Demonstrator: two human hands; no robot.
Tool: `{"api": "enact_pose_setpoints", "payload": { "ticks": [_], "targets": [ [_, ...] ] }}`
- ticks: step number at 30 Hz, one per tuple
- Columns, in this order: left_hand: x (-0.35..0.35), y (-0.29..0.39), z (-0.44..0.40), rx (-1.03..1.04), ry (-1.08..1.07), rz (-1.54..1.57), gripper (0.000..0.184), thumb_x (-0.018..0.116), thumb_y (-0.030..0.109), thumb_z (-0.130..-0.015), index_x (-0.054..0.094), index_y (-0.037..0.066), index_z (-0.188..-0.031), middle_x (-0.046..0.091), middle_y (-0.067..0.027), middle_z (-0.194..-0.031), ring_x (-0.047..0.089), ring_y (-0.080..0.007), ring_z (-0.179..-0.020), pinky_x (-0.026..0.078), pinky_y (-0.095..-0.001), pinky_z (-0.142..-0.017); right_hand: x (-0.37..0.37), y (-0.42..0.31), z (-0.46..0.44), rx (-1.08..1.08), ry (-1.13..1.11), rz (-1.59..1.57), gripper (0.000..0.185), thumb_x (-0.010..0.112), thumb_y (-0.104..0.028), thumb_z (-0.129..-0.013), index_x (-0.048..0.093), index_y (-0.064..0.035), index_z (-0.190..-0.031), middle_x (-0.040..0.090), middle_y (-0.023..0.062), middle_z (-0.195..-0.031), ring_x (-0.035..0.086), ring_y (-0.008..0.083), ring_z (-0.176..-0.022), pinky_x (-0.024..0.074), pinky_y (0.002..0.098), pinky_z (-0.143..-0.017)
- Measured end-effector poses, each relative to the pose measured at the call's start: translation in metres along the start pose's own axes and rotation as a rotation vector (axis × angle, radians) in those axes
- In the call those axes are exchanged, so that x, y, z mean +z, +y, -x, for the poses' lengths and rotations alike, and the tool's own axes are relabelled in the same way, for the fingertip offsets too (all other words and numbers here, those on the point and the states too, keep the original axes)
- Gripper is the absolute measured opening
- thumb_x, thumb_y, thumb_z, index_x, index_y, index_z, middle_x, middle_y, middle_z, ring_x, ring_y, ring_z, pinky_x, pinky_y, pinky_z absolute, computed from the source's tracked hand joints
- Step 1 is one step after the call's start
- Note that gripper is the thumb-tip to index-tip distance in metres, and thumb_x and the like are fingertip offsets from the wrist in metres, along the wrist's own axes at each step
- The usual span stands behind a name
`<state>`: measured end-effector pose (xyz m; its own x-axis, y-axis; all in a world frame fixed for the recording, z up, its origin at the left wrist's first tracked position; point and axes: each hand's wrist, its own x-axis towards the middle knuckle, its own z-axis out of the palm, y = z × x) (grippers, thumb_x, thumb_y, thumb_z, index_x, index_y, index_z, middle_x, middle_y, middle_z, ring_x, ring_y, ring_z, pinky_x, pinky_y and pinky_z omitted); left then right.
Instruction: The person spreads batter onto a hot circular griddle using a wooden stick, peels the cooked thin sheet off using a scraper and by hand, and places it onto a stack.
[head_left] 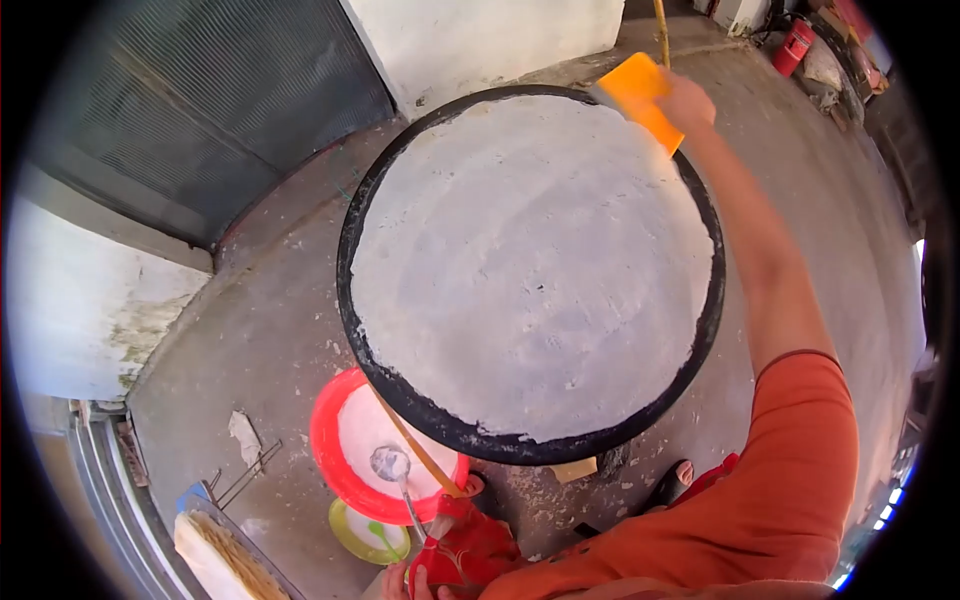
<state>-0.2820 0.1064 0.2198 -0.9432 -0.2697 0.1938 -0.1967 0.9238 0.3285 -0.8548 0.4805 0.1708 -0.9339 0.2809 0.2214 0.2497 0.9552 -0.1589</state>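
A large round black griddle [345, 275] fills the middle, covered by a thin pale layer of batter [540, 270]. My right hand [688, 103] grips an orange scraper [640, 95] at the griddle's upper right rim, its edge against the batter's border. At the bottom, my left hand [410, 585] is partly cut off by the frame, near the handle of a metal ladle [390, 463]; what its fingers hold is unclear. The ladle's bowl rests in a red basin [330, 470] of white batter. A wooden stick [415, 440] lies across the basin.
A yellow-green bowl [345, 530] with a green utensil is below the basin. At the lower left stands a tray [240, 550] with pale flat pieces. A red extinguisher-like cylinder [794, 47] is at the upper right. Walls and a metal shutter [200, 90] border the left.
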Motion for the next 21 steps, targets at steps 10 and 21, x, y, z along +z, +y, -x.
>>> {"api": "enact_pose_setpoints", "payload": {
  "ticks": [10,21],
  "targets": [
    [0.01,-0.019,-0.021,-0.026,-0.046,-0.099,0.035,0.058,0.022,-0.075,0.06,0.003,-0.105,0.052,-0.0187,-0.111,0.05,-0.0378,-0.099,0.041,-0.0477,-0.083,0.038,-0.084,-0.058,-0.191,-0.04,0.035,0.058,0.061,-0.029,-0.076,0.039,-0.0326,-0.13,0.056,0.0028,-0.117,0.053,0.0224,-0.106,0.0417,0.0356,-0.086],
    [0.011,-0.027,-0.011,-0.077,-0.104,-0.092,0.038,0.059,0.025,-0.075,0.059,0.003,-0.105,0.054,-0.0186,-0.109,0.049,-0.0377,-0.102,0.04,-0.0481,-0.085,0.079,-0.274,-0.033,-0.822,-0.014,-0.153,0.054,0.059,-0.017,-0.072,0.048,-0.0366,-0.122,0.06,-0.0017,-0.111,0.053,0.0169,-0.106,0.0331,0.0388,-0.088]
  ]
}}
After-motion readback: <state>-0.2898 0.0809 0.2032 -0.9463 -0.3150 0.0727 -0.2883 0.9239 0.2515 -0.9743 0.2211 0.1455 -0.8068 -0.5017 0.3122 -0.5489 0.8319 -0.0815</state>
